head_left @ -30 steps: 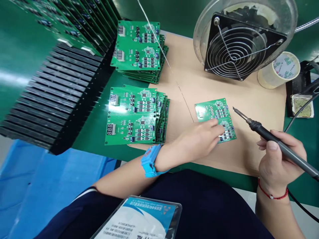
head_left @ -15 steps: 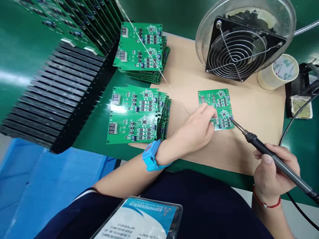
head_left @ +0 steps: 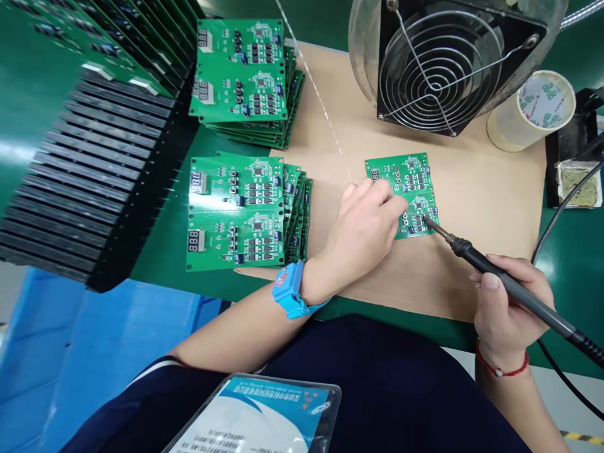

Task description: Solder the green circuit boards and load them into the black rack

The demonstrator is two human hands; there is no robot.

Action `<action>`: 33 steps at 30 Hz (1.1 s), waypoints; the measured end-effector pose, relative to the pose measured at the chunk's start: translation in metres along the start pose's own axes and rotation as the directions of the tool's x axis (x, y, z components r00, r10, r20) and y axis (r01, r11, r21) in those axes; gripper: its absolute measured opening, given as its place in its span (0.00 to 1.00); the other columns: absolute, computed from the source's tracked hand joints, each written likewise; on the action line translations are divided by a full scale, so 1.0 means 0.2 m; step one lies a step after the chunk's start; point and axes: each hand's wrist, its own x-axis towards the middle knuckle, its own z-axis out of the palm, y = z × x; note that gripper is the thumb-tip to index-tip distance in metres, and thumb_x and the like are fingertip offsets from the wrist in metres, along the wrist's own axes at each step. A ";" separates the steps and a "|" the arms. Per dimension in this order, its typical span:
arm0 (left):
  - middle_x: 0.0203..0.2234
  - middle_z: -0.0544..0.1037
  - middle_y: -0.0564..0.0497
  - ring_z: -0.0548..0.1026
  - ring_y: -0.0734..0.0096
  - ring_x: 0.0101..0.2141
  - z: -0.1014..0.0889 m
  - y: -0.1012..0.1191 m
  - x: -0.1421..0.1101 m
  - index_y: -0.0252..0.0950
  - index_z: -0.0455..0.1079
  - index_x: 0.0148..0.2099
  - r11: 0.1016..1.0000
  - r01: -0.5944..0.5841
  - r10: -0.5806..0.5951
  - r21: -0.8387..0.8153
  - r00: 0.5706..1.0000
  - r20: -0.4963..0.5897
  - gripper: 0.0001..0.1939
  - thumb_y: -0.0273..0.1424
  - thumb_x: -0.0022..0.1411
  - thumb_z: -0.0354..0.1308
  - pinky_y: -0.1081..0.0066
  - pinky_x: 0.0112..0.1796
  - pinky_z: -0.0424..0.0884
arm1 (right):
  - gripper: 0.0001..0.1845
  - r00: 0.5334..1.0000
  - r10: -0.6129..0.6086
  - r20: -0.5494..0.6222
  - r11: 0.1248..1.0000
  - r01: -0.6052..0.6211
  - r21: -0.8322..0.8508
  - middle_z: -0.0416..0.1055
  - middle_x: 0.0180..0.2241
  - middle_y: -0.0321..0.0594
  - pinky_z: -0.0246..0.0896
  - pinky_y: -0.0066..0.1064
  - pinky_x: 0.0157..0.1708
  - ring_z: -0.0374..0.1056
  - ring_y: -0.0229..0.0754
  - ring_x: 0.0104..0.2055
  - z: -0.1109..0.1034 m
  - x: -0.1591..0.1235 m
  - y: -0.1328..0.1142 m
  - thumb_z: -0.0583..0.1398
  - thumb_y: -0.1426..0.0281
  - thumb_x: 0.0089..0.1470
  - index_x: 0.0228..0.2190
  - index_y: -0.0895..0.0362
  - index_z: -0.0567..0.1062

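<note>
A green circuit board lies flat on brown paper, with small chips and a digit display on its left side. My left hand, wearing a blue wrist strap, is closed over the board's lower left part and hides it. A thin solder wire runs down from the top into its fingers; the pinched end is hidden. In my right hand is a soldering iron, gripped like a pen. Its tip meets the lower half of the board, at the row of black chips.
Two stacks of similar boards, a rear stack and a front stack, stand left. Beyond them is a black slotted rack holding upright boards. A fan, a tape roll and a sponge tray sit behind and right.
The soldering iron's tip has shifted left on the board, from near its right edge to the black chips. My left hand stays over the board. The whole view has shifted slightly.
</note>
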 end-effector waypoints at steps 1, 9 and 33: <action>0.33 0.72 0.48 0.66 0.64 0.35 0.00 0.00 0.00 0.37 0.73 0.36 1.000 -0.003 0.003 -0.007 1.000 -0.002 0.14 0.22 0.72 0.49 0.65 0.35 0.59 | 0.09 1.000 0.000 0.003 1.000 0.000 -0.002 0.77 0.31 0.36 0.66 0.32 0.27 0.72 0.37 0.28 0.00 0.00 0.00 0.66 0.69 0.58 0.41 0.56 0.80; 0.33 0.72 0.49 0.66 0.65 0.36 0.02 0.00 0.00 0.37 0.74 0.37 1.000 -0.022 0.021 -0.020 0.999 -0.047 0.16 0.23 0.74 0.48 0.66 0.36 0.61 | 0.09 1.000 0.004 0.010 1.000 -0.004 -0.012 0.77 0.32 0.36 0.66 0.32 0.27 0.72 0.38 0.28 0.00 0.01 -0.01 0.66 0.69 0.58 0.42 0.55 0.80; 0.34 0.72 0.48 0.66 0.62 0.37 -0.01 0.03 0.00 0.37 0.75 0.37 0.999 -0.009 0.011 -0.045 0.999 0.041 0.14 0.23 0.73 0.51 0.63 0.38 0.58 | 0.08 1.000 -0.012 0.016 1.000 0.012 -0.007 0.74 0.28 0.34 0.64 0.32 0.26 0.71 0.38 0.27 -0.01 0.02 -0.05 0.65 0.71 0.57 0.41 0.55 0.80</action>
